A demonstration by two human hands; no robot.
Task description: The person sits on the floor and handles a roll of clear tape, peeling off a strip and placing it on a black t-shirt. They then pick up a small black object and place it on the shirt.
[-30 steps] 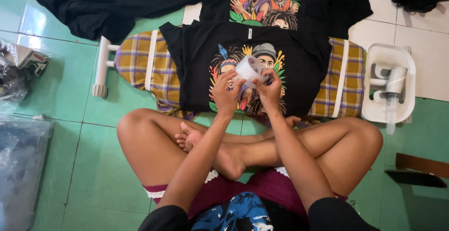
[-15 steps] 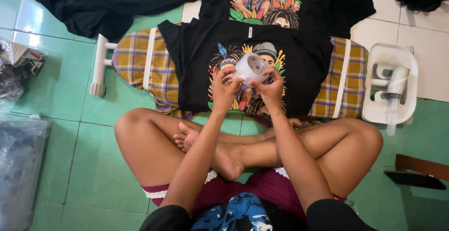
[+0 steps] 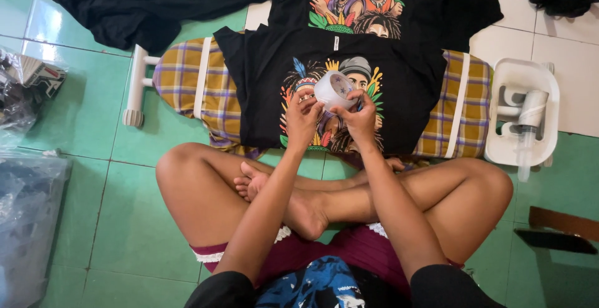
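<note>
Barely shifted since earlier: left hand [image 3: 304, 116] and right hand [image 3: 357, 118] both gripping tape roll [image 3: 332, 90] above black shirt [image 3: 337, 90], picking for its end; peeling next, likely.

Bright, even daylight, soft and diffuse. Mild sheen on green floor tiles [image 3: 93, 221], lower left of frame. Shadows faint, short, under the legs at centre. Focus sharp throughout; slight wide-angle stretch toward edges. No motion blur.
</note>
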